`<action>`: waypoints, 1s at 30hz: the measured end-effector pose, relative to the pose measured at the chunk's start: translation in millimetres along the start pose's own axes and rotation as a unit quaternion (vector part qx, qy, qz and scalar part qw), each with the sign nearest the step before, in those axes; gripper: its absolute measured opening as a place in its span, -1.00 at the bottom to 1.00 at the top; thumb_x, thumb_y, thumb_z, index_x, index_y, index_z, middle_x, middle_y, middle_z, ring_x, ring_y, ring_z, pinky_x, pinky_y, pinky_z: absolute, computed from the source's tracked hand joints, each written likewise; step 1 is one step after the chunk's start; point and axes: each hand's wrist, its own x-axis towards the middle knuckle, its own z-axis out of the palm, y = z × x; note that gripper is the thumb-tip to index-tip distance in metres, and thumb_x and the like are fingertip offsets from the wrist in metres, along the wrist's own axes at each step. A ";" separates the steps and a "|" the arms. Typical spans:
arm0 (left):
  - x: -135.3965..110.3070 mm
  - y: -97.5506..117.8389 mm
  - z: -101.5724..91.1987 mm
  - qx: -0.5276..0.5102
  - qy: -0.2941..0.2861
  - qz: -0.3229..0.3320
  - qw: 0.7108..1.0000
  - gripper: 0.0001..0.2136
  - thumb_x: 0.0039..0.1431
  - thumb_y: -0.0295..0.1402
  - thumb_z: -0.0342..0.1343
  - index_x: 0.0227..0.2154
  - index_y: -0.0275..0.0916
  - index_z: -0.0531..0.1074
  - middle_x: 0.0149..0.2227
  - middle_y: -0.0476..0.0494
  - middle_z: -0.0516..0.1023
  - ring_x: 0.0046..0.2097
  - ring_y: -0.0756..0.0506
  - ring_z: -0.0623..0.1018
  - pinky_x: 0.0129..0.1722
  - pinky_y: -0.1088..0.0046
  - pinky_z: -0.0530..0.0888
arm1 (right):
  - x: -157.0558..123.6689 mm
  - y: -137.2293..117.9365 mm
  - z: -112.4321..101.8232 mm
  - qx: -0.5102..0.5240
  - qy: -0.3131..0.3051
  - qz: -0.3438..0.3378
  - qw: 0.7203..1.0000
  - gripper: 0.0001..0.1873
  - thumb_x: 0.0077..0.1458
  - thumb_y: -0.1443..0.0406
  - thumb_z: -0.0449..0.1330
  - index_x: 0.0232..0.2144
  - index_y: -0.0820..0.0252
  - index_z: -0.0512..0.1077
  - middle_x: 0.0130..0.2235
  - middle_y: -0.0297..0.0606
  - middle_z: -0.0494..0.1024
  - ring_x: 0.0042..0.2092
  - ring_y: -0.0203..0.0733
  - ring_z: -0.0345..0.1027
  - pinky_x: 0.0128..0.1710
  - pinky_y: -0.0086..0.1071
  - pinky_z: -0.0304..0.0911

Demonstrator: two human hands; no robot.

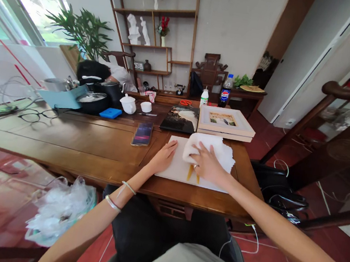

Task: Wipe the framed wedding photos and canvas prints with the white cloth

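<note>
A flat white board (174, 170) lies on the wooden desk (94, 146) in front of me. My left hand (164, 157) rests flat on its left edge with fingers stretched out. My right hand (207, 162) presses down on a crumpled white cloth (220, 151) that lies on the board. Two thin yellow-orange stripes (192, 174) show on the board just under my right palm; I cannot make out what they are.
A stack of white picture frames (226, 123) and a dark photo print (179, 118) lie behind the board. A phone (142, 134), blue box (110, 113), black pots (96, 102), white cups (129, 103), bottles (225, 95) and glasses (33, 116) stand further off. A plastic bag (59, 210) lies on the floor at left.
</note>
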 end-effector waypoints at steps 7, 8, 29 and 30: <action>-0.7 1.7 0.4 0.012 0.007 0.011 1.000 -0.58 0.25 -0.43 -0.24 0.14 -0.37 0.24 0.23 -0.32 0.22 0.28 -0.16 0.17 0.28 0.16 0.09 | -70.1 -40.4 -8.4 -0.001 -0.080 -0.142 0.987 -0.57 -0.05 0.39 0.13 -0.06 0.20 0.46 0.31 0.03 -0.01 0.32 0.22 -0.42 0.19 0.25 -0.39; -0.7 2.1 -0.2 0.014 0.003 0.012 1.000 -0.58 0.25 -0.44 -0.24 0.13 -0.40 0.23 0.23 -0.34 0.22 0.28 -0.17 0.17 0.28 0.16 0.08 | -70.8 -38.5 -11.0 0.002 -0.085 -0.159 0.984 -0.56 -0.06 0.40 0.13 -0.07 0.20 0.46 0.30 0.02 0.00 0.32 0.19 -0.40 0.20 0.24 -0.38; 0.2 -2.7 -4.0 -0.019 -0.012 0.046 0.999 -0.61 0.23 -0.40 -0.13 0.09 -0.31 0.31 0.22 -0.29 0.25 0.28 -0.19 0.18 0.24 0.16 0.16 | -23.1 -56.6 14.3 -0.071 0.015 -0.108 0.992 -0.59 0.05 0.34 0.09 -0.02 0.19 0.43 0.23 0.06 0.17 0.27 0.31 -0.18 0.13 0.30 -0.24; 0.2 -3.3 -3.7 -0.016 -0.011 0.044 0.999 -0.61 0.22 -0.41 -0.12 0.10 -0.32 0.31 0.22 -0.30 0.24 0.28 -0.19 0.18 0.24 0.17 0.17 | -31.4 -61.7 13.7 -0.066 0.010 -0.119 0.991 -0.61 0.05 0.32 0.10 -0.04 0.19 0.44 0.23 0.07 0.16 0.27 0.31 -0.19 0.14 0.29 -0.25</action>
